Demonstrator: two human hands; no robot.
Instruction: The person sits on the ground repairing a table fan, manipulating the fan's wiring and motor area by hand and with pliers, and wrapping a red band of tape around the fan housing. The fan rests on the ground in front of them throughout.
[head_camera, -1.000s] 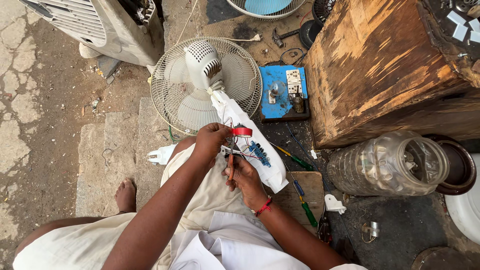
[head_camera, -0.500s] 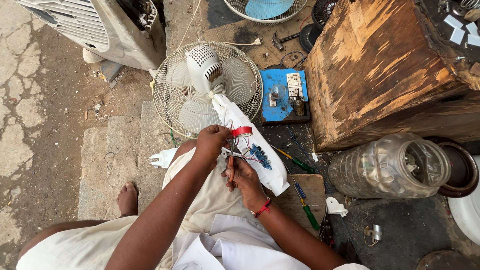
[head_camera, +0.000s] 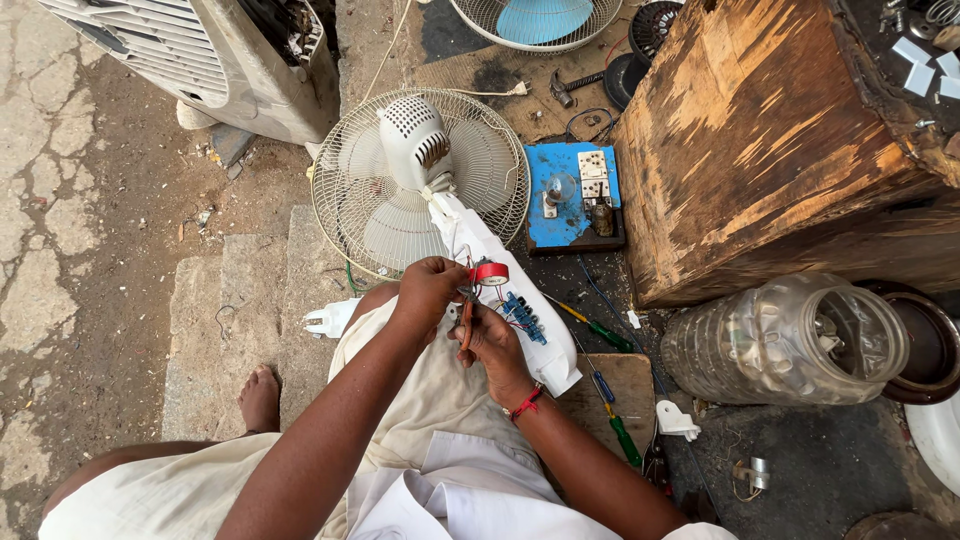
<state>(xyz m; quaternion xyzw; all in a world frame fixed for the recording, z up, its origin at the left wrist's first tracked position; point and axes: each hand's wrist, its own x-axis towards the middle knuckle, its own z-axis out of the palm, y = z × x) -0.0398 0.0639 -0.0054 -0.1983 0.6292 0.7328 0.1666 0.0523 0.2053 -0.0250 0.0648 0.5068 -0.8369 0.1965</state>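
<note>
Large weathered brown wooden block (head_camera: 790, 140) at upper right, standing on the ground; beside it, lower right, a clear ribbed plastic jar (head_camera: 785, 340) lying on its side; at upper left, part of a grey-white slatted cooler casing (head_camera: 190, 50).

White pedestal fan (head_camera: 420, 180) lying across the person's lap, its round wire guard resting on the ground and its white plastic control housing (head_camera: 510, 290) pointing toward the person; the housing is opened, showing thin coloured wires (head_camera: 480, 305) and a blue push-button switch block (head_camera: 525, 317). Judged bulky but light: the wire guard would flex and the plastic shell would crack under squeeze, so the stiff housing or the motor body is the sound place to take hold; the fine wires look fragile and should be pinched near their ends, not pulled.

Blue switchboard with white sockets (head_camera: 575, 195) on the ground just beyond the fan; a green-handled screwdriver (head_camera: 600, 330) and a second one (head_camera: 622, 435) lie near the right forearm.

Left hand (head_camera: 430, 290) clenched on the wires at the housing's opening; a red tape roll (head_camera: 490, 271) sits just beside its fingers. Right hand (head_camera: 490, 340) grasping a slim brown-handled tool (head_camera: 466, 325), its tip at the wires.
</note>
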